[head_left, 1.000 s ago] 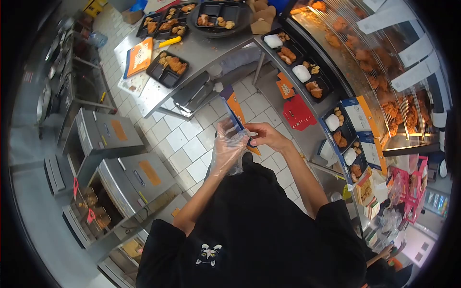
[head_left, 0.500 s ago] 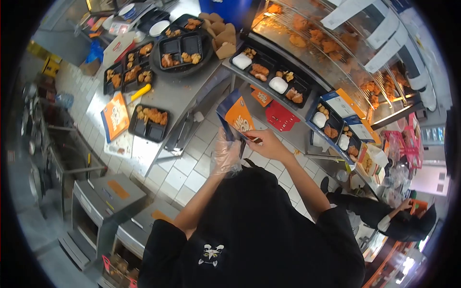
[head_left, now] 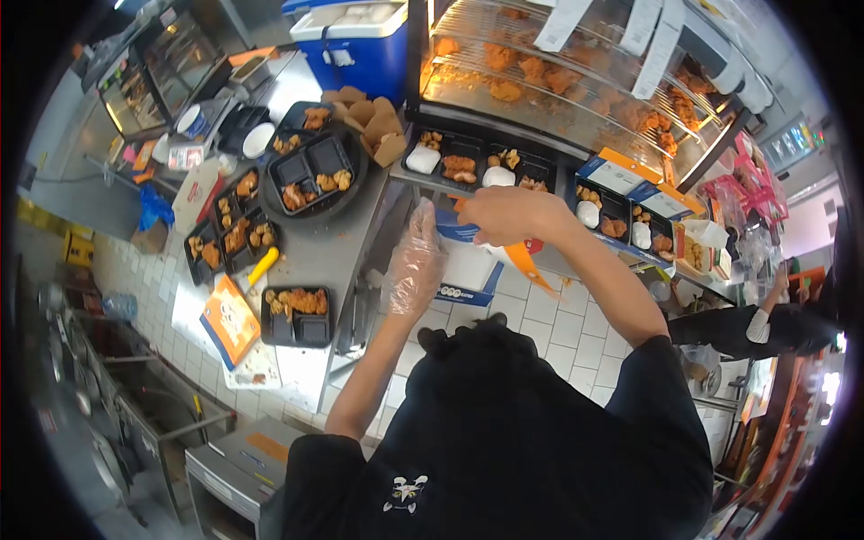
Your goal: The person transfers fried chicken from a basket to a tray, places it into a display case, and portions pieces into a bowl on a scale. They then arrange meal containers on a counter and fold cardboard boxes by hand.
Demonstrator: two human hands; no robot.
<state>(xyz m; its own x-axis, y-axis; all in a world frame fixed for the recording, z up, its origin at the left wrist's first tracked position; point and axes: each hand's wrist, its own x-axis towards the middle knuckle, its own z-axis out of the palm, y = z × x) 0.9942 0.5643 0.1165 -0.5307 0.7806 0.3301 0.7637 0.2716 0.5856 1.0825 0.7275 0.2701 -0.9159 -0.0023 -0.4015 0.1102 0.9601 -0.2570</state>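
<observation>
In front of my body I hold a blue and orange cardboard food box (head_left: 470,267) in the air, its white inside showing and an orange flap (head_left: 529,266) hanging at its right. My left hand (head_left: 416,261), in a clear plastic glove, grips the box's left side, its fingertips upward and the thumb hidden. Across the far edge reaches my bare right hand (head_left: 511,216), its bent fingers closed on the cardboard. Past my right hand, on the steel ledge, sits a black tray (head_left: 463,147) of fried chicken pieces and white rice mounds.
A filled box (head_left: 621,233) stands right of it, below the heated chicken cabinet (head_left: 576,106). On the left counter are black trays (head_left: 298,329), a flat orange box (head_left: 230,321) and a yellow-handled tool (head_left: 263,266). Another person (head_left: 760,319) stands at far right.
The narrow folded box has opened out, showing its white inside. My right hand has moved up to its far edge, and my view has shifted.
</observation>
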